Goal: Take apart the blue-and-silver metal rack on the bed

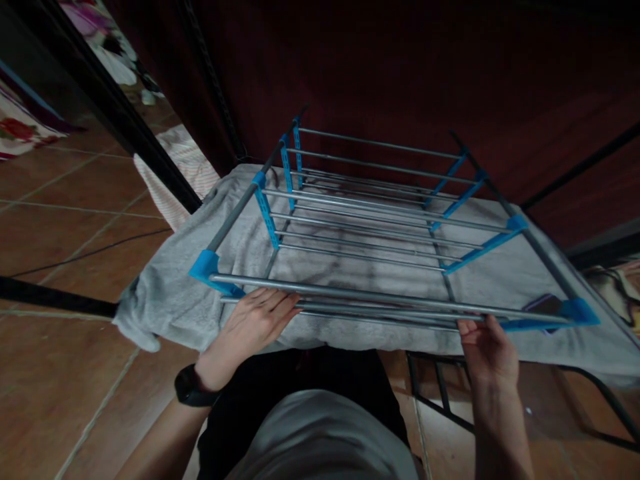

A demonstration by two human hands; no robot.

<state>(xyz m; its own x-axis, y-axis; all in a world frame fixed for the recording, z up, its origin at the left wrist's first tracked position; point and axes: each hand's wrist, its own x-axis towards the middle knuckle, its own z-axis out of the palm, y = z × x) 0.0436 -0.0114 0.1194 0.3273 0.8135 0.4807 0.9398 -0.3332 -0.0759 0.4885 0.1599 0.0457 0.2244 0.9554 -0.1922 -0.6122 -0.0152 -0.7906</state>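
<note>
A rack of grey metal tubes and blue plastic brackets lies on a grey blanket in front of me. My left hand is closed around the near tubes, left of their middle, with its back facing up. Farther right along the same near bars, my right hand grips from below, thumb on top, close to the near right blue bracket. The near left blue bracket sits just beyond my left hand. Parts of my fingers are hidden behind the tubes.
The grey blanket covers a low surface with a dark metal frame below it. A dark flat object lies under the rack at right. Dark posts stand at left, a dark red curtain behind. Tiled floor shows at left.
</note>
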